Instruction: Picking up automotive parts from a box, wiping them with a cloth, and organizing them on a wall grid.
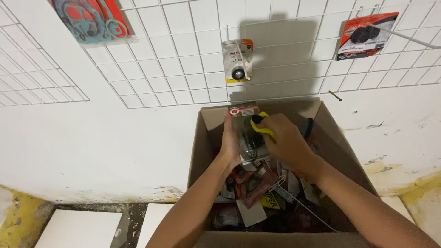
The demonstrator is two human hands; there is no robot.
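Three carded packages hang on a white wire grid [183, 69] as the left hand [231, 142] grips a blister pack [245, 131] over a cardboard box [202, 151]; the right hand [287, 144] clamps a yellow tool [262, 126].

A flat see-through packet [247, 133] with a red and grey card top and a dark metal part inside — held upright in the middle of the frame, just above an open brown box [202, 151]. A yellow thing [262, 126] touches its right side.

Three flat packets [237, 60] hang on the wall grid; more fill the cardboard box [202, 138].
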